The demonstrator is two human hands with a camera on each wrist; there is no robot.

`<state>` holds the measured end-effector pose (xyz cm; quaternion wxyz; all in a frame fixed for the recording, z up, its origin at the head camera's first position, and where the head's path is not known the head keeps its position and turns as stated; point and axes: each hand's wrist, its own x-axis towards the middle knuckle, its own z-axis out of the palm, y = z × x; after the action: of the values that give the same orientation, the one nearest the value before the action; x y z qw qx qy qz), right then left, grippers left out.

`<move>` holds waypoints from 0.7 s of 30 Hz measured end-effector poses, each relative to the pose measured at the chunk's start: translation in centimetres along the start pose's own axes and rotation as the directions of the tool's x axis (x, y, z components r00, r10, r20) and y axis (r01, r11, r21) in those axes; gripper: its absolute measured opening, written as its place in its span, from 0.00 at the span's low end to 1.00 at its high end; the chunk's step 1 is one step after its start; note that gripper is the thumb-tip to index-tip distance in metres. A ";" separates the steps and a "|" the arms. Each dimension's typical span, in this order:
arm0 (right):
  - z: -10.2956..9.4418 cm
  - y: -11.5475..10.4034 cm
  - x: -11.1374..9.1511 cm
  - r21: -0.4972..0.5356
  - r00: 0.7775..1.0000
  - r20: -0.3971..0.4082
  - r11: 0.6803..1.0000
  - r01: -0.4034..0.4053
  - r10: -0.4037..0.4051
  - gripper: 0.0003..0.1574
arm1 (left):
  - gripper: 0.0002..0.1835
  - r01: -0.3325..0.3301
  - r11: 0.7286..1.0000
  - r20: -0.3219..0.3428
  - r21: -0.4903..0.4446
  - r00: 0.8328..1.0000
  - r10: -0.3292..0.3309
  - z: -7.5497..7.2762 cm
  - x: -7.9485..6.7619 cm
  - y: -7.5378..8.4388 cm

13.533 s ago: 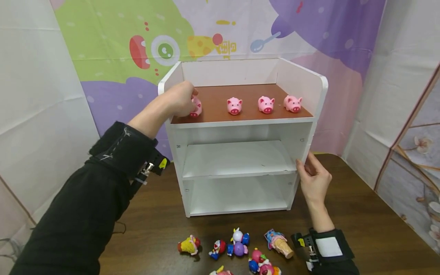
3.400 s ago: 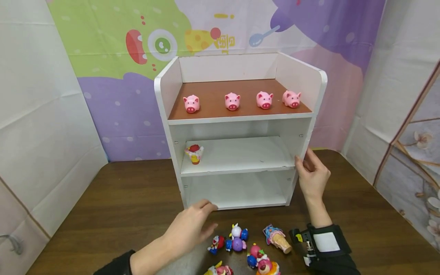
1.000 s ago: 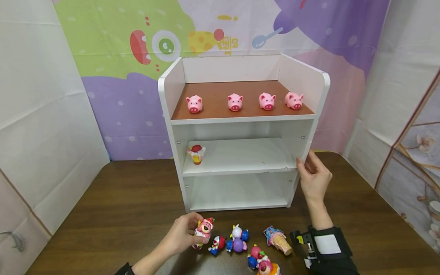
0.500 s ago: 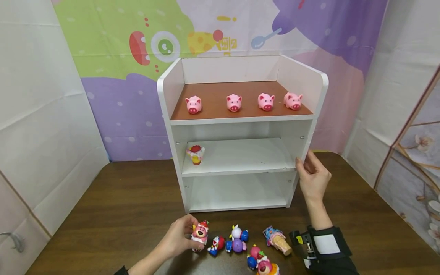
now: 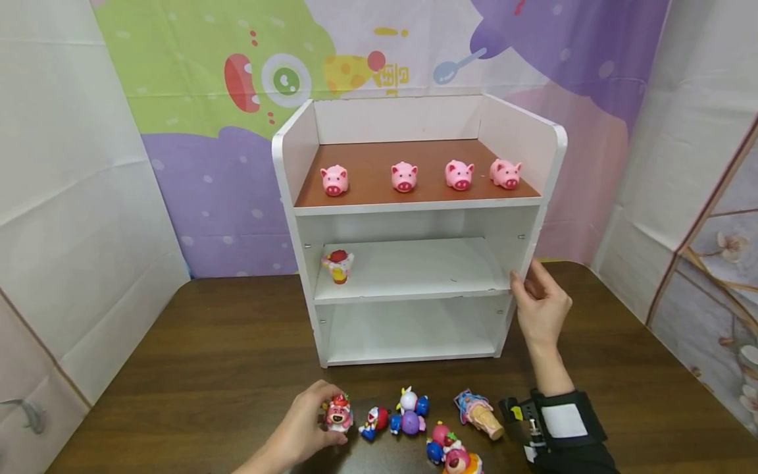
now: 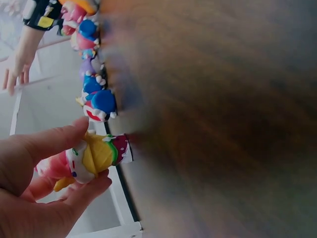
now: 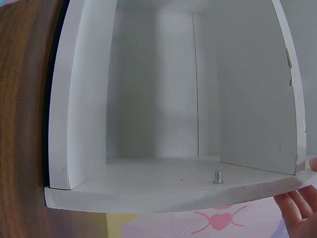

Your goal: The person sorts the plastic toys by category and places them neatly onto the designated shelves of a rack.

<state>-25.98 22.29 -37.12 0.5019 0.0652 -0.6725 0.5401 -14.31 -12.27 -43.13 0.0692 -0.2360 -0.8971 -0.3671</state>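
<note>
My left hand (image 5: 299, 424) pinches a small pink bear figurine (image 5: 339, 419) upright, close over the table in front of the shelf unit (image 5: 408, 264). The left wrist view shows the thumb and fingers around the figurine's (image 6: 96, 156) pink-and-white upper part, its yellow lower part uncovered. My right hand (image 5: 541, 308) grips the front edge of the unit's right side panel, thumb in front; some fingers are hidden behind it. A yellow figurine with a red top (image 5: 339, 266) stands at the left of the middle shelf. Several pink pig figures, one of them a leftmost pig (image 5: 334, 180), line the brown top.
Right of the left hand lie a red-and-blue figurine (image 5: 374, 422), a white-and-purple pair (image 5: 410, 411), a pink bear cluster (image 5: 454, 454) and an ice-cream-cone figurine (image 5: 480, 413). A patterned cloth (image 5: 207, 191) hangs behind the unit.
My left hand has let go of the leftmost pig. The yellow figurine has gone from table to middle shelf. The pink bear, since picked up, has shifted slightly left and down. My right hand stays put.
</note>
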 end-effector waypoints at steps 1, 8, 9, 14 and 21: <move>0.0 0.0 0.0 0.000 1.000 0.001 1.000 -0.002 0.002 0.23 | 0.25 -0.005 1.000 -0.005 0.024 1.000 0.005 0.1 -0.1 0.1; 0.0 0.1 0.0 0.004 1.000 0.000 1.000 -0.002 0.002 0.24 | 0.25 -0.045 0.993 -0.025 0.105 0.999 0.048 0.2 -0.5 0.3; 0.0 0.1 0.0 0.007 1.000 -0.001 1.000 0.000 0.000 0.23 | 0.25 -0.044 0.993 -0.022 0.105 0.999 0.047 0.2 -0.5 0.3; 0.1 0.0 0.0 0.006 1.000 -0.015 1.000 0.002 -0.002 0.23 | 0.27 -0.032 0.997 -0.016 0.066 0.999 0.033 -0.2 -0.7 0.3; 0.1 0.1 0.0 0.011 1.000 -0.017 1.000 0.000 0.000 0.23 | 0.20 0.012 1.000 -0.114 0.001 0.993 -0.012 -0.5 -0.9 1.0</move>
<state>-26.15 22.24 -37.21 0.5074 0.0633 -0.6651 0.5442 -13.11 -12.37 -42.38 0.1183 -0.2094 -0.8934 -0.3794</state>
